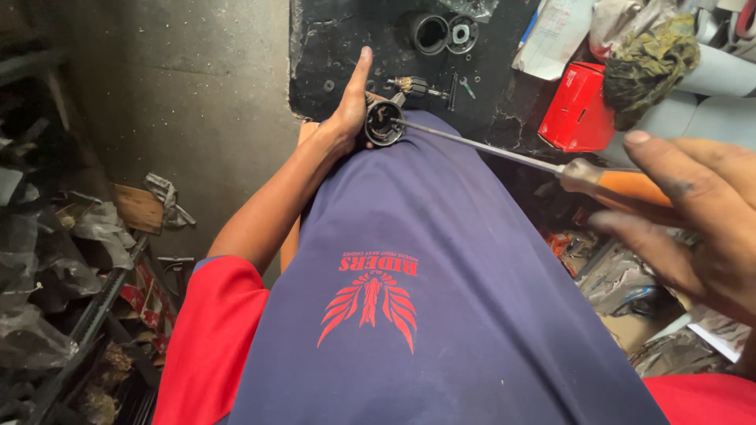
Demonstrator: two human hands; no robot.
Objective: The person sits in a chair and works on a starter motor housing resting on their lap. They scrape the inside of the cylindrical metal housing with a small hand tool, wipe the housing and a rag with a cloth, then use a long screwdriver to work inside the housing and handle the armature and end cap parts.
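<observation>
Left hand gripped a round black housing at the workbench edge. Right hand held a long screwdriver, tip poked inside it.

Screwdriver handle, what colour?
Orange, with a clear amber neck where the shaft enters; the screwdriver handle sits in the right hand. Head view.

the left hand grips a small round black housing at the edge of the dark bench. the right hand holds an orange-handled screwdriver, its long shaft reaching across with the tip inside the housing. on the bench lie a black cylinder, a bearing ring and a small wound armature. a red box stands to the right beside a greenish rag.
</observation>
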